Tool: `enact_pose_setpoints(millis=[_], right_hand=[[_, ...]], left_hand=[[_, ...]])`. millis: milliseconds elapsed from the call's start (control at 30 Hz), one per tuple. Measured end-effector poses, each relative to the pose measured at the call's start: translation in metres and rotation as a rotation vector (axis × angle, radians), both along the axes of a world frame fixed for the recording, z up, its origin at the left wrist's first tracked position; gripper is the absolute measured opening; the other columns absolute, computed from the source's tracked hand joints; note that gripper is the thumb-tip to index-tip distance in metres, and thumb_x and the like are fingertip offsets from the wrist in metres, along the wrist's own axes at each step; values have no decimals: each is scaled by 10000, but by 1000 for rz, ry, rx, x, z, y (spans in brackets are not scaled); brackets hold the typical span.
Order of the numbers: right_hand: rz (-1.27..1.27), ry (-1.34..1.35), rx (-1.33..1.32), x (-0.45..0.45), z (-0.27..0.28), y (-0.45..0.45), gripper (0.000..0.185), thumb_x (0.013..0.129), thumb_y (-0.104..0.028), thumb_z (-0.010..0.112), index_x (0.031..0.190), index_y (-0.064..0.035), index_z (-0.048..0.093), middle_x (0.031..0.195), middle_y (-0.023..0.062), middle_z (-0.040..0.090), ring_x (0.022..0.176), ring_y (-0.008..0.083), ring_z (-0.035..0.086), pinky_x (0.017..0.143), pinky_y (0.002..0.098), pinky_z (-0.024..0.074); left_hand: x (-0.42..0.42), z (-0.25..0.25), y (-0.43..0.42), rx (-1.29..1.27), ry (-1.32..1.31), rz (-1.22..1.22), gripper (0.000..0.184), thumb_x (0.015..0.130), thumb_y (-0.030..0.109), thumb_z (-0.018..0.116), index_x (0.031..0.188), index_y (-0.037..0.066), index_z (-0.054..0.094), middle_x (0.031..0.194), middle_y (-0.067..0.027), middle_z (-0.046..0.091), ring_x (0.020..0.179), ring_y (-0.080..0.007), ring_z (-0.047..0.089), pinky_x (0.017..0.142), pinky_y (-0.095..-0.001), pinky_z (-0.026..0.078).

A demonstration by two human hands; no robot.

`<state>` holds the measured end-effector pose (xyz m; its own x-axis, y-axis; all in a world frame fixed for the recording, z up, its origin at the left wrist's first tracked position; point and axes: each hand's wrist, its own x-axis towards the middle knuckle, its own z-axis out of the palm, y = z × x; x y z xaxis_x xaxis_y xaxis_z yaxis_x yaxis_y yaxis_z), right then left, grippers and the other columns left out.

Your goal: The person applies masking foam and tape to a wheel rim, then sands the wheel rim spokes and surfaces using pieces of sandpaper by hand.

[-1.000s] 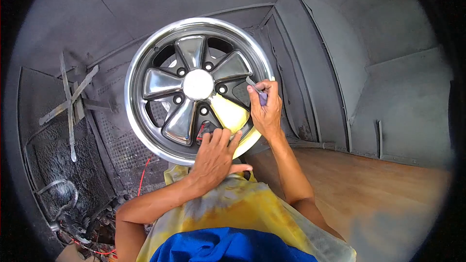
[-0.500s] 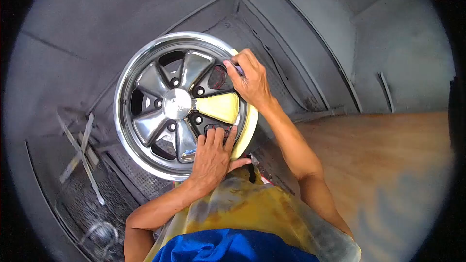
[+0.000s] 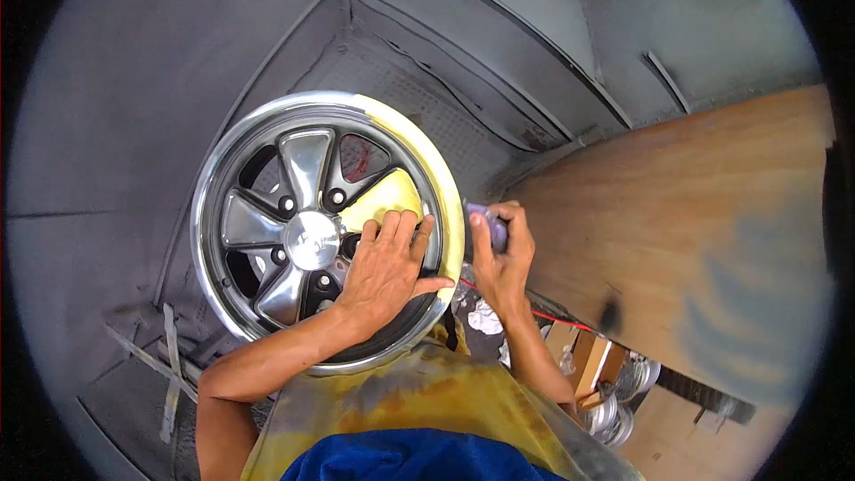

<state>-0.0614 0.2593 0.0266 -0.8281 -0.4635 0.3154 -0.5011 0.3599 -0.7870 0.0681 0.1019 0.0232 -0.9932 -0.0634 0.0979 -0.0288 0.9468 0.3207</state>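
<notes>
A polished metal wheel (image 3: 312,240) with a five-spoke face stands before me, tilted up towards me. Yellow masking (image 3: 383,199) covers one spoke, and a yellow strip (image 3: 447,187) runs along the right part of the outer lip. My left hand (image 3: 378,269) lies with fingers stretched over the wheel's right side, its fingertips by the yellow spoke and its thumb on the lip. Just right of the lip, my right hand (image 3: 508,258) is closed around a small purple object (image 3: 492,230), mostly hidden by the fingers, so its kind is unclear.
Grey walls (image 3: 178,53) surround the wheel. A brown wooden board (image 3: 641,196) slants along the right. Below it are a cardboard box (image 3: 592,361), shiny round metal parts (image 3: 610,419) and a red cord (image 3: 557,318). Crossed metal bars (image 3: 169,365) sit at lower left.
The wheel has turned counterclockwise, bringing the yellow spoke to the upper right. My right hand has moved off the lip, down and to the right. The view has shifted too.
</notes>
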Motion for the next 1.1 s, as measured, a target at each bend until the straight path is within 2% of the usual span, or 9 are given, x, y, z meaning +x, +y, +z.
enact_pose_setpoints(millis=[133,167,267,300,333,433,567,633,1100], right_hand=[[32,41,101,39,2,8,221,1016,-2,776,1229,4,715,1015,177,658,855,354,688,763,426,562],[20,40,105,45,1,8,221,1016,-2,776,1229,4,715,1015,177,658,855,354,688,763,426,562],[73,70,258,53,0,7,353,942,2,820,1285,-23,738,996,145,619,879,366,664,776,451,553],[120,139,339,54,2,6,409,897,8,834,1294,-36,749,992,133,599,898,355,646,791,457,543],[168,208,420,54,3,4,465,852,14,847,1304,-50,759,987,120,580,917,343,629,806,463,533],[171,238,527,51,8,-7,497,794,-7,873,1278,-84,789,1010,104,594,962,328,590,851,463,509],[168,346,611,42,7,-20,502,786,-58,886,1277,-103,795,1003,87,585,954,306,572,835,446,480],[167,356,623,40,4,-24,496,788,-61,883,1274,-103,796,994,86,578,945,304,567,825,446,473],[165,365,632,30,-2,-34,467,780,-40,876,1238,-90,801,972,83,561,925,295,561,799,446,432]], left_hand=[[4,12,-24,99,4,-129,841,891,651,784,1349,-51,721,1219,-147,555,1186,-319,530,999,-463,464],[6,15,-30,137,6,-141,724,888,592,820,1255,-28,747,1219,-149,552,1191,-324,532,977,-460,468],[8,15,-50,146,44,-144,620,906,518,837,1232,-1,745,1211,-148,543,1176,-332,533,977,-465,460],[8,15,-58,160,35,-131,647,870,422,907,1351,32,719,1217,-150,562,1135,-340,551,960,-474,461],[6,14,-63,166,37,-137,647,870,422,907,1351,32,719,1217,-150,562,1135,-340,551,960,-474,461],[1,13,-70,217,70,30,790,787,244,975,1461,33,619,1402,-194,581,1271,-418,568,1087,-539,455],[-6,6,-69,232,97,99,849,778,224,983,1500,27,583,1448,-209,577,1319,-442,561,1142,-554,444],[-6,4,-68,248,39,130,842,804,217,965,1496,-12,543,1466,-265,562,1351,-443,563,1237,-587,406],[-9,-10,-70,297,72,184,879,800,184,969,1527,-19,518,1471,-300,602,1357,-476,589,1234,-594,423]])
